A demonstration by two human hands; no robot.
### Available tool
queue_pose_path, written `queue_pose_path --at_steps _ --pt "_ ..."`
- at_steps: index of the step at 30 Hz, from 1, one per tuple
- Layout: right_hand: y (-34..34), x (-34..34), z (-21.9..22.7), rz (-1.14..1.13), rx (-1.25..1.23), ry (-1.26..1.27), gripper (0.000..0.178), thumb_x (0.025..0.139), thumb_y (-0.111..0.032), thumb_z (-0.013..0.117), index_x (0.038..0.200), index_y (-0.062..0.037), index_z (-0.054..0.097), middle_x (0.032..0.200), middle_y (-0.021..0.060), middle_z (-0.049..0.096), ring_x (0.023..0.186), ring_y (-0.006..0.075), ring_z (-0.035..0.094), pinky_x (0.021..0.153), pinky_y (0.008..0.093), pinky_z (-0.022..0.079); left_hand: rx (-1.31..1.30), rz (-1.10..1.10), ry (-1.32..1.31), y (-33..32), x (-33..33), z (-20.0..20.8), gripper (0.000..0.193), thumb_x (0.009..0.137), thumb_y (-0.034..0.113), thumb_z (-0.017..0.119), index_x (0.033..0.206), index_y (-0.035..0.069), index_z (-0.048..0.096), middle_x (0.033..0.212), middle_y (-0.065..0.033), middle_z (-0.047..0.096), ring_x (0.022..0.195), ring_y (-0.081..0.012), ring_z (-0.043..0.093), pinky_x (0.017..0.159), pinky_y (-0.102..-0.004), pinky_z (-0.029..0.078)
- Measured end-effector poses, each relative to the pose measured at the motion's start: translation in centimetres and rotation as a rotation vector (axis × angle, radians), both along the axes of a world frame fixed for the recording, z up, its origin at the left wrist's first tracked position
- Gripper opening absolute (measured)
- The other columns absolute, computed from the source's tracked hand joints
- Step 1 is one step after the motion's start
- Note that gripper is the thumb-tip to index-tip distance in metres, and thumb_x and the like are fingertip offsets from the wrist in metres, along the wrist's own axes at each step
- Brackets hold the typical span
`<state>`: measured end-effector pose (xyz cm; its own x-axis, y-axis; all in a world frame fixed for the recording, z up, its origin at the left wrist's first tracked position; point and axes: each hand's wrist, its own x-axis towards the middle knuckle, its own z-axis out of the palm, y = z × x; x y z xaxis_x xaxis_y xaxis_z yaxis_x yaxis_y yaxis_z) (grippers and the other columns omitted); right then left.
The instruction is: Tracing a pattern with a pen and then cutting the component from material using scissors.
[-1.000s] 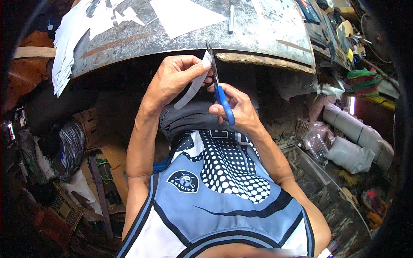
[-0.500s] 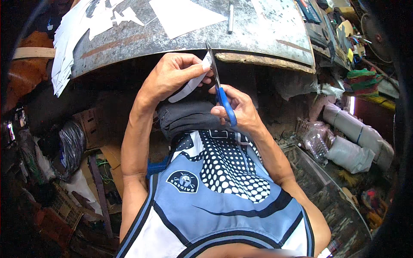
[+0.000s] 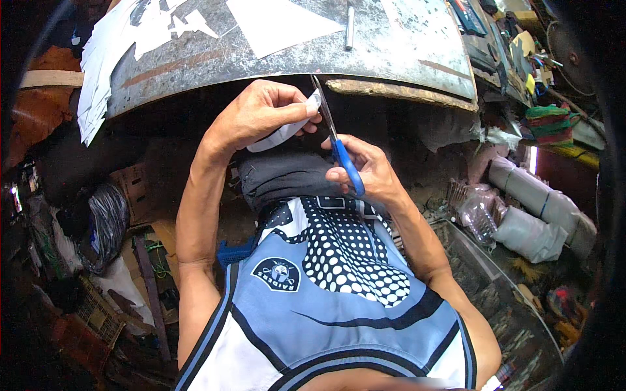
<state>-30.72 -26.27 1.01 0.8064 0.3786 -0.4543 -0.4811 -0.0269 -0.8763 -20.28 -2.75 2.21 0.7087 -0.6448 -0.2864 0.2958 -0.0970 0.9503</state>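
Observation:
Between the thumb and fingers of my left hand [image 3: 261, 116] is a curved strip of white paper [image 3: 282, 135], held over my lap just short of the table edge. My right hand [image 3: 362, 163] grips blue-handled scissors [image 3: 345, 159] by their loops. The blades point away from me and lie right beside the upper end of the strip. Whether they touch the paper I cannot tell. Part of the strip is hidden behind my left fingers.
A scratched metal-topped table [image 3: 293, 65] spans the far side, with a splintered wooden strip [image 3: 404, 93] along its front edge. On it lie a large white sheet [image 3: 280, 26], paper scraps [image 3: 104, 72] and a metal rod [image 3: 350, 29]. Wrapped rolls [image 3: 535, 189] lie at right.
The scissors and my right hand have shifted slightly toward me and to the right. The paper strip's lower end has swung up and left a little in my left hand.

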Motion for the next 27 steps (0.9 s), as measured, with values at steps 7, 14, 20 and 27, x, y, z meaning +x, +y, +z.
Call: queue_pose_path --at_steps 7,14,20,27 --pt "-0.8 -0.4 0.0 0.021 -0.008 0.010 0.054 0.080 -0.017 0.083 0.124 -0.0012 0.058 0.073 -0.0057 0.056 0.063 0.0018 0.050 0.053 0.0190 0.039 -0.010 -0.076 0.024 0.0 0.2 -0.1 0.027 0.093 0.024 0.069 0.096 -0.003 0.072 0.088 -0.0107 0.073 0.081 -0.0160 0.071 0.075 -0.0278 0.057" --pt "-1.4 -0.7 0.2 0.054 -0.057 0.012 0.052 0.079 -0.018 0.084 0.122 -0.0014 0.060 0.073 -0.0069 0.054 0.063 0.0016 0.049 0.055 0.0190 0.038 0.014 -0.152 0.047 0.0 0.7 0.1 0.028 0.091 0.025 0.070 0.094 -0.003 0.072 0.083 -0.0098 0.072 0.078 -0.0153 0.071 0.074 -0.0273 0.057" --pt "-1.7 -0.9 0.1 0.066 -0.063 -0.001 0.052 0.078 -0.018 0.084 0.121 -0.0009 0.061 0.072 -0.0075 0.053 0.063 0.0014 0.048 0.055 0.0193 0.037 0.059 -0.217 0.056 0.1 1.0 0.2 0.027 0.092 0.021 0.069 0.096 -0.005 0.071 0.087 -0.0117 0.073 0.079 -0.0170 0.071 0.072 -0.0274 0.057" --pt "-2.1 -1.2 -0.1 0.098 -0.100 -0.019 0.053 0.078 -0.018 0.085 0.121 0.0004 0.061 0.070 -0.0080 0.051 0.063 0.0014 0.047 0.055 0.0194 0.036 0.121 -0.242 0.032 0.0 1.2 0.5 0.026 0.090 0.020 0.070 0.094 -0.006 0.071 0.084 -0.0126 0.073 0.078 -0.0164 0.071 0.072 -0.0271 0.057"
